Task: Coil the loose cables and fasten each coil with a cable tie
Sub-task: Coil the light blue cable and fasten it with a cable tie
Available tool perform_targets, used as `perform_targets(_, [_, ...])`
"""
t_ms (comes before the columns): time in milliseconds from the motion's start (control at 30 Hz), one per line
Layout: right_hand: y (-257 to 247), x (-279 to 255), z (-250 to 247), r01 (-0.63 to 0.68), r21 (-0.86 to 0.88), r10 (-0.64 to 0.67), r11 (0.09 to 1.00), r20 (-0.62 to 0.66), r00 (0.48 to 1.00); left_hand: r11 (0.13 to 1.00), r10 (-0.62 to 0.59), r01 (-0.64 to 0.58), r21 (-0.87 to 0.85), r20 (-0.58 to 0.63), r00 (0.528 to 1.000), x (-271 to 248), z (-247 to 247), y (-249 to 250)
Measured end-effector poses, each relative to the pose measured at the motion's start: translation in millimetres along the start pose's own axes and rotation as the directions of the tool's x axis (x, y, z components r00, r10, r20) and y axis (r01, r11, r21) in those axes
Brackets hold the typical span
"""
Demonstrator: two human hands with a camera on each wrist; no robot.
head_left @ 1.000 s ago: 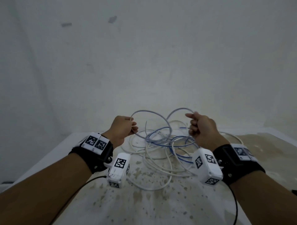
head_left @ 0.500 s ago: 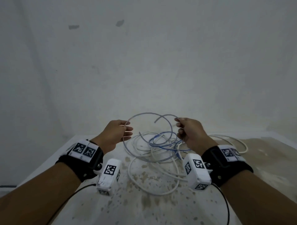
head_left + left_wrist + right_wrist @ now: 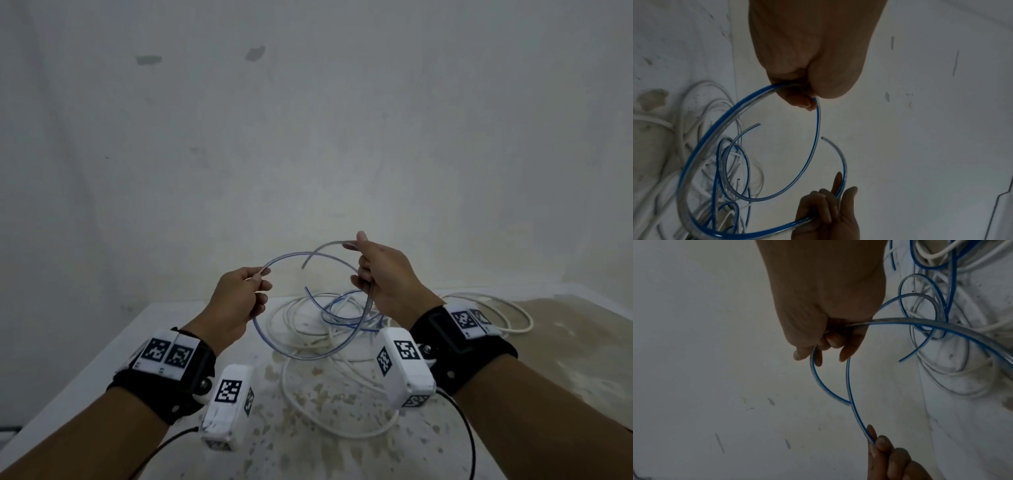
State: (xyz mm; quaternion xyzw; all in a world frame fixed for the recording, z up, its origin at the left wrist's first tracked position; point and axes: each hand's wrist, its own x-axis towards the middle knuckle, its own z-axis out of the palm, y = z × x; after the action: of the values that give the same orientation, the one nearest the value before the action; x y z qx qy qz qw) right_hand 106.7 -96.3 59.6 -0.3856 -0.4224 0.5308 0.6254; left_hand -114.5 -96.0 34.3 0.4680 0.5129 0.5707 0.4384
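A clear cable with a blue stripe [image 3: 301, 255] arcs in the air between both hands above the table. My left hand [image 3: 239, 301] pinches it between thumb and fingertips; the cable [image 3: 816, 129] curves down from that pinch. My right hand [image 3: 380, 274] grips it in curled fingers, and a short free end [image 3: 308, 262] sticks out to the left. In the right wrist view the cable [image 3: 851, 386] runs from my fingers to the left hand [image 3: 885, 451]. The rest of it loops down into a tangle of white cables [image 3: 308, 325] on the table.
The white table [image 3: 102, 370] is stained brown, most heavily on its right side [image 3: 565, 342]. Another white cable loop [image 3: 507, 315] lies at the far right behind my right wrist. A bare white wall stands right behind the table's far edge.
Both hands have risen above the tangle. My right hand climbed further and drew a wider loop of the blue-striped cable off the pile. The left pinch stayed on the cable.
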Motion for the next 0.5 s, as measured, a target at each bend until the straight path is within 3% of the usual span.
perform_targets(167, [6, 1, 25, 0.010, 0.014, -0.011, 1.000, 0.054, 0.998, 1.000, -0.024, 0.024, -0.015, -0.009, 1.000, 5, -5, -2])
perform_targets(333, [11, 5, 48, -0.001, 0.094, -0.015, 0.996, 0.165, 0.986, 0.986, 0.034, -0.034, 0.164, 0.005, 0.999, 5, -9, 1])
perform_targets(400, [16, 4, 56, -0.001, 0.016, -0.003, 1.000, 0.225, 0.974, 0.977, 0.078, -0.085, 0.196, 0.040, 0.996, 5, -9, 5])
perform_targets(500, [28, 1, 64, 0.043, -0.276, 0.041, 0.960, 0.291, 0.956, 0.955, 0.165, -0.189, 0.230, 0.121, 0.979, 3, -4, 13])
